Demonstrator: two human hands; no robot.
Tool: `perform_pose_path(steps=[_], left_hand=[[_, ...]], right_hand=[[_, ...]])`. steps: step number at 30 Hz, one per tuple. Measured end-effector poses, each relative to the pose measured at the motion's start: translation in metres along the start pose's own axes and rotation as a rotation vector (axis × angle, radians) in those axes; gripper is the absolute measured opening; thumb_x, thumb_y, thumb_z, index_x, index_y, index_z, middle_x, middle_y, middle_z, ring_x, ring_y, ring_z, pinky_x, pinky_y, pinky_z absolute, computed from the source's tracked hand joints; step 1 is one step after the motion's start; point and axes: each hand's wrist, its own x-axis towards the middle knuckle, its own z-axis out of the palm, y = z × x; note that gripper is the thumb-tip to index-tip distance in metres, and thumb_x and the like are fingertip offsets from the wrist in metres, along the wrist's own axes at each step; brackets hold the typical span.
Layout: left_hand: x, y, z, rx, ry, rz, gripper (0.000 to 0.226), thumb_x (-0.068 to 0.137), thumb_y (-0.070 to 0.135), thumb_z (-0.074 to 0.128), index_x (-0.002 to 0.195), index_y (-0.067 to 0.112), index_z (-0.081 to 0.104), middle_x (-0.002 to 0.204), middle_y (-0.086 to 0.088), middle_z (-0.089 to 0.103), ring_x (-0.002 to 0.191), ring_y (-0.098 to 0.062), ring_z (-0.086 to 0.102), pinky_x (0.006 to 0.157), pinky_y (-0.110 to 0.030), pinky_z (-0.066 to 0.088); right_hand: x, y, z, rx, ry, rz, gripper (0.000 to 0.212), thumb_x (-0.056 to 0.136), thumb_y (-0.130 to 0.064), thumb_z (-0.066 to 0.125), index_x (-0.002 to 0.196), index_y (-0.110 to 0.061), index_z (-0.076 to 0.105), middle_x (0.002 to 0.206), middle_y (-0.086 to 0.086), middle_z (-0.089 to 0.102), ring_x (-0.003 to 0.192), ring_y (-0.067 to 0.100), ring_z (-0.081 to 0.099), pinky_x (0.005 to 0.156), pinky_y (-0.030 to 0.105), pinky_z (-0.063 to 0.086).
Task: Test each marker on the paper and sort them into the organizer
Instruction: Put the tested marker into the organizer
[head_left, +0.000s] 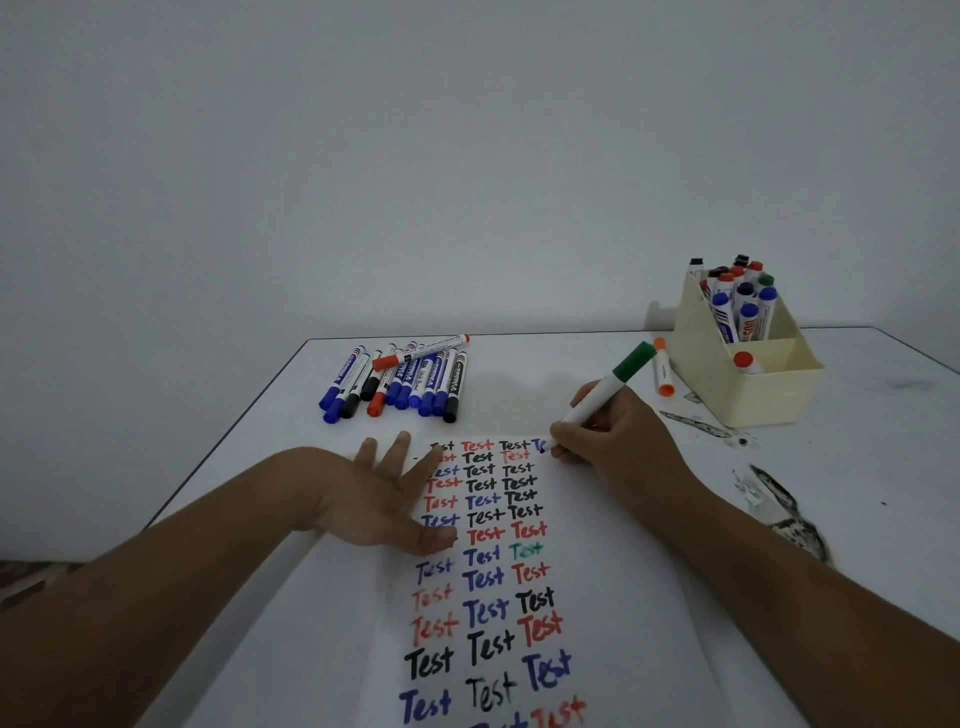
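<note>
**Writing "Test" at the far edge of the paper**

The paper (587, 597) is covered with the word "Test", many times, in black, red, blue and one in green. The labels on the markers are too small for me to read.

My right hand (618, 436) grips a white marker (605, 387) with a green cap on its back end; the tip touches the paper at the far right corner, where a blue letter begins. My left hand (384, 499) lies flat with the fingers spread and straight, pressing on the left side of the paper, and holds nothing.

A pile (400, 382) of blue, black and red markers lies far left, well apart from both hands. The organizer (727, 374) stands far right near the table edge, its far compartment full of upright markers, the near one with a red-capped one. An orange marker (662, 366) lies just beside it. Between pile and organizer the table (530, 374) is bare; dark stains mark it on the right.
</note>
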Motion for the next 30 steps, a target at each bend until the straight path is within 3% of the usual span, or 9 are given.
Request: perform_pose_path(steps=[5, 12, 18, 30], left_hand=[[0.006, -0.001, 0.021, 0.029, 0.183, -0.021, 0.111, 0.056, 0.099, 0.021, 0.136, 0.048, -0.037, 0.153, 0.004, -0.039, 0.142, -0.029, -0.031, 0.114, -0.062, -0.007], [0.016, 0.0, 0.038, -0.013, 0.355, -0.055, 0.118, 0.047, 0.106, 0.018, 0.138, 0.049, -0.033, 0.155, 0.006, -0.034, 0.142, -0.026, -0.031, 0.112, -0.064, -0.011], [0.017, 0.002, 0.04, -0.012, 0.394, -0.066, 0.118, 0.048, 0.106, 0.019, 0.139, 0.049, -0.031, 0.156, 0.006, -0.032, 0.143, -0.025, -0.03, 0.112, -0.065, -0.011], [0.021, 0.001, 0.043, -0.006, 0.433, -0.083, 0.118, 0.047, 0.106, 0.018, 0.139, 0.05, -0.031, 0.157, 0.006, -0.03, 0.144, -0.026, -0.027, 0.112, -0.065, -0.01]], right_hand=[[0.001, 0.001, 0.001, -0.034, -0.003, -0.019, 0.023, 0.087, -0.015, 0.077, 0.102, -0.014, 0.059, 0.083, 0.009, 0.074, 0.078, 0.024, 0.074, 0.082, 0.043, 0.062], [0.003, 0.004, 0.002, -0.141, 0.002, -0.046, 0.023, 0.086, -0.021, 0.078, 0.1, -0.019, 0.059, 0.083, 0.004, 0.074, 0.078, 0.019, 0.074, 0.083, 0.04, 0.062], [0.003, 0.006, 0.002, -0.202, -0.002, -0.064, 0.024, 0.084, -0.022, 0.079, 0.098, -0.022, 0.059, 0.084, 0.001, 0.072, 0.078, 0.018, 0.073, 0.08, 0.041, 0.062], [0.004, 0.007, 0.004, -0.227, 0.035, -0.083, 0.024, 0.086, -0.022, 0.077, 0.098, -0.026, 0.056, 0.086, 0.0, 0.071, 0.081, 0.018, 0.072, 0.077, 0.031, 0.06]])
